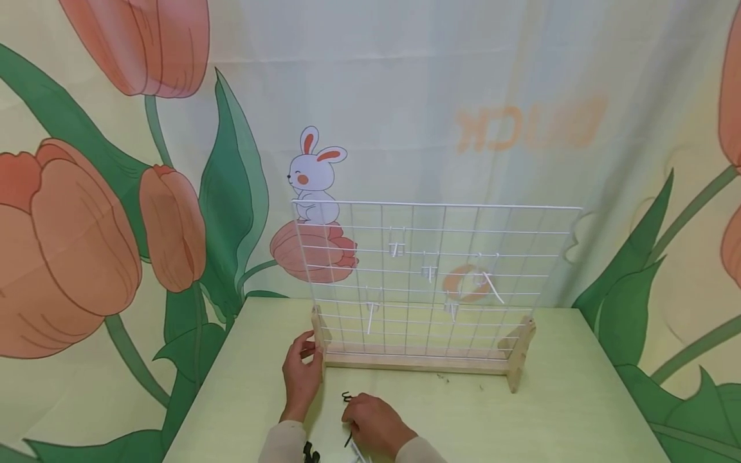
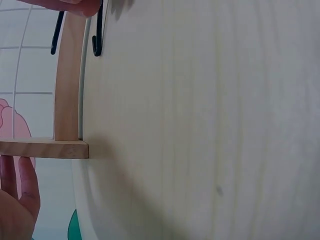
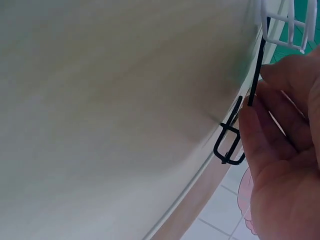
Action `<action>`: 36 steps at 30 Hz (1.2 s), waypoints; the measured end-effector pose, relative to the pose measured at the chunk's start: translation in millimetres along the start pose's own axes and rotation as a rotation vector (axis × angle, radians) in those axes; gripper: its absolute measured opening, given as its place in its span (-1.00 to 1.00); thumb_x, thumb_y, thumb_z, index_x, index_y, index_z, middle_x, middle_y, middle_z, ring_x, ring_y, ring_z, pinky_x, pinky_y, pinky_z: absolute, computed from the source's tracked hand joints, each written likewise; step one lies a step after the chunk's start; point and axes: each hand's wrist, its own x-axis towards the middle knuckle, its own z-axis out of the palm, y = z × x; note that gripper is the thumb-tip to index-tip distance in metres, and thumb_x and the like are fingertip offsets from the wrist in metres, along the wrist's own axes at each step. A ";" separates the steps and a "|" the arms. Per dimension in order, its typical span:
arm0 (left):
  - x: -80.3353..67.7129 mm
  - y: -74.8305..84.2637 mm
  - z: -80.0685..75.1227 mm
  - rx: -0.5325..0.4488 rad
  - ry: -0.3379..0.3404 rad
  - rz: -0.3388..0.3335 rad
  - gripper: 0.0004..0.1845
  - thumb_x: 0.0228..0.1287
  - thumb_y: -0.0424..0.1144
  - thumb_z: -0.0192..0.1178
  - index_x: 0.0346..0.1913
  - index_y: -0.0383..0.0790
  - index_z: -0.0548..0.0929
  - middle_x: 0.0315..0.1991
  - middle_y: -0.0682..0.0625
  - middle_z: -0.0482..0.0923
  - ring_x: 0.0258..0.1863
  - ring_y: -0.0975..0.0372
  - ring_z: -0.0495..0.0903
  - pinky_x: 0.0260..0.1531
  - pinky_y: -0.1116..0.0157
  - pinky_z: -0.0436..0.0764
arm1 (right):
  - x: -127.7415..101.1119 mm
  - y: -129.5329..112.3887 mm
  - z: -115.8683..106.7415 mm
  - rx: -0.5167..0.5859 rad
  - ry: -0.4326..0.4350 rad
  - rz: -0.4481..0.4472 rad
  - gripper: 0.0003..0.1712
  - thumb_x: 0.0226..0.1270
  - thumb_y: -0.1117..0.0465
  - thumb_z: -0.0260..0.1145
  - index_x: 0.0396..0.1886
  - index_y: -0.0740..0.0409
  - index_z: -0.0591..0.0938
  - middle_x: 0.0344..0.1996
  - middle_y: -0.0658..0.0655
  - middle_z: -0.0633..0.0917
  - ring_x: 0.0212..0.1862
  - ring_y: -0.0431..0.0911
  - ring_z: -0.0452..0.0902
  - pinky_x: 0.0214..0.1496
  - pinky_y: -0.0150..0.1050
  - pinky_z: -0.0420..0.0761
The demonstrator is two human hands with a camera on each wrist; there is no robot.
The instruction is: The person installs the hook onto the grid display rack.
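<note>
While our left grip [image 1: 301,366] steadies the rack's wooden foot [image 1: 318,334], our right grip [image 1: 373,424] pinches a black hook [image 1: 347,397] just ahead; we judge it still unhung, white hooks [image 1: 396,247] already on the grid [image 1: 434,276].

White coated-wire grid panel [image 1: 440,270] sits in a pale, smooth wooden stand [image 1: 417,359]; thin black metal wire hook [image 3: 231,145]; matt light-green tabletop [image 1: 556,411]; printed cloth backdrop [image 1: 116,193].
</note>
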 end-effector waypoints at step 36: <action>-2.4 1.1 -4.1 -0.003 -0.025 -0.011 -0.55 0.43 -0.37 0.34 0.32 -0.02 0.63 -0.03 -0.10 0.68 0.01 0.03 0.75 -0.18 0.41 0.71 | -15.5 26.4 -9.3 0.076 0.121 0.368 -0.89 0.32 0.14 0.53 -0.17 -0.03 0.82 -0.16 -0.09 0.83 -0.02 -0.09 0.75 0.10 -0.13 0.73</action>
